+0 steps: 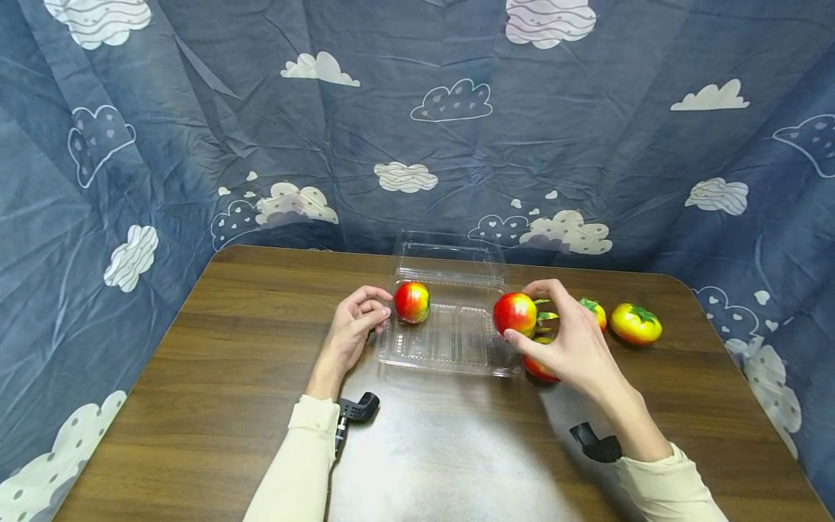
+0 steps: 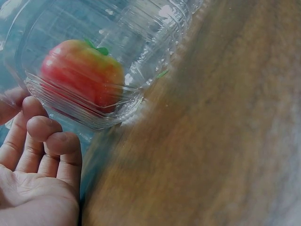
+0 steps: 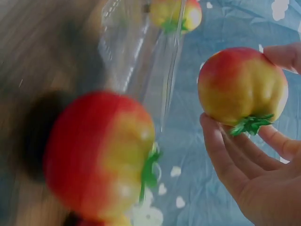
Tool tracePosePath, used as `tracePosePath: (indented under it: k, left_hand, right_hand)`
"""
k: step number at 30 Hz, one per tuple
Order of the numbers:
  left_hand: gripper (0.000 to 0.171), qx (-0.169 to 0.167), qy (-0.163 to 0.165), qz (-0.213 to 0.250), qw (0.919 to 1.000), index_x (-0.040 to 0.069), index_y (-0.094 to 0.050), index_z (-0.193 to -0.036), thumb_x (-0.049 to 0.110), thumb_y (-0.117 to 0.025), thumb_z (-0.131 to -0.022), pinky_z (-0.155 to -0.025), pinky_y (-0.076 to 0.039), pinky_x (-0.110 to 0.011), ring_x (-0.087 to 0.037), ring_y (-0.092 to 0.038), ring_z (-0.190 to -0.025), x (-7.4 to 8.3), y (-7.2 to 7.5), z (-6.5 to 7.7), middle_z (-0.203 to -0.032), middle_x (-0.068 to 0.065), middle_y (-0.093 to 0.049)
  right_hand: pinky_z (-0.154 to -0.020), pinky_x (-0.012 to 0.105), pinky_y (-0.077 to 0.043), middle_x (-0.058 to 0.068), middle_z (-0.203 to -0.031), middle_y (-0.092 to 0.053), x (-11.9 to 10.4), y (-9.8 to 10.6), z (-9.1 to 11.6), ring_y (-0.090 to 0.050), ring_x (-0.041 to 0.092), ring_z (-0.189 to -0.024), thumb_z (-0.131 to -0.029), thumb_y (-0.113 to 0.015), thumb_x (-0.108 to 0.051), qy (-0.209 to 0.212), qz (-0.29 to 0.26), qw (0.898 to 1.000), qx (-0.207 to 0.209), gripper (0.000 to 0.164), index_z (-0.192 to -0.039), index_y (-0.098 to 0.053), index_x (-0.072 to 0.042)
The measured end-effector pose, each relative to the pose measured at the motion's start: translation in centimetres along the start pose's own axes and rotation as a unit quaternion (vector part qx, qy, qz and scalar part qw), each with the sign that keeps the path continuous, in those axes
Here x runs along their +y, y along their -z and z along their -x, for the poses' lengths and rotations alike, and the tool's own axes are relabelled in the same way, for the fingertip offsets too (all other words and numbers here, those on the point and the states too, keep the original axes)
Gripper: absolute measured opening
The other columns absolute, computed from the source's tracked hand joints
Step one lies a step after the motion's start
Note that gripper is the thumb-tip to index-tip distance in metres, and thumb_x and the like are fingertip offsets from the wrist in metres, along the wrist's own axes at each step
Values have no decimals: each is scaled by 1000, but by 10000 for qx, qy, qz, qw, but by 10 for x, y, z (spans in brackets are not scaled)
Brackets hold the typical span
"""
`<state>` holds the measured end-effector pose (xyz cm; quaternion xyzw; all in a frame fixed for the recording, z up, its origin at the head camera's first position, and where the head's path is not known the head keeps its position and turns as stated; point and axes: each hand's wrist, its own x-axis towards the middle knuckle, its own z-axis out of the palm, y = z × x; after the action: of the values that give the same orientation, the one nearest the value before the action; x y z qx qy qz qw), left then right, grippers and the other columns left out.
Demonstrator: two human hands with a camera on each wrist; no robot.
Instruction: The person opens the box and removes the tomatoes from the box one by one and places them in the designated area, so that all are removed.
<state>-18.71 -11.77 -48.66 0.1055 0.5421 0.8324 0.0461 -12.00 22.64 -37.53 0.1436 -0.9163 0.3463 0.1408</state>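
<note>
A clear plastic clamshell box (image 1: 457, 337) lies with its lid raised at the back. One red-and-yellow tomato (image 1: 412, 302) sits in its left end. At the left wall, my left hand (image 1: 349, 330) pinches the rim between thumb and fingers, the other fingers curled, as the left wrist view shows. Over the box's right end, my right hand (image 1: 577, 348) grips a second tomato (image 1: 514, 314) between thumb and fingers. In the right wrist view, the held tomato (image 3: 242, 87) has its green leafy top turned toward the palm.
Just right of the box, partly behind my right hand, is a red tomato (image 1: 540, 368). Two yellower tomatoes stand farther right, one half hidden (image 1: 595, 312), the other in full view (image 1: 636, 324). A cloud-patterned blue curtain (image 1: 365, 138) hangs behind the wooden table (image 1: 228, 377).
</note>
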Motion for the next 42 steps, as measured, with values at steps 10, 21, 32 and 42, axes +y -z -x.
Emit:
tracePosePath:
  k: [10, 21, 32, 42]
  left_hand:
    - [23, -13, 4, 3, 10000, -5, -60, -114, -13, -63, -93, -59, -46, -19, -11, -55, -64, -3, 0, 1, -76, 1, -66]
    - [23, 1, 34, 16, 10000, 0, -62, -112, -13, -62, -93, -59, -46, -19, -11, -54, -63, -2, 1, -1, -77, 1, -67]
    - [23, 45, 38, -14, 10000, -5, -61, -113, -13, -63, -92, -59, -46, -20, -11, -54, -64, 1, 3, 1, -77, 1, -67]
    - [22, 29, 97, 38, 9999, 0, -62, -111, -13, -62, -92, -59, -46, -19, -11, -54, -63, 1, -1, 0, -77, 1, -67]
  right_hand:
    - [-78, 16, -47, 0, -119, -70, 25, 34, 21, -60, 14, -103, -79, -93, -26, 177, 762, 9965, 309, 60, -131, -65, -17]
    - [-71, 23, -36, 7, -108, -64, 57, 58, 44, -50, 18, -89, -73, -95, -26, -93, 1431, 9886, 458, 62, -127, -67, -14]
    - [-85, 64, -47, 23, -122, -61, 78, 61, 56, -59, 44, -107, -73, -95, -34, -391, 1742, 9828, -472, 71, -130, -63, -5]
    - [-93, 69, -48, 26, -122, -62, 87, 59, 60, -59, 47, -110, -72, -96, -33, -681, 1872, 9752, -966, 74, -127, -61, 0]
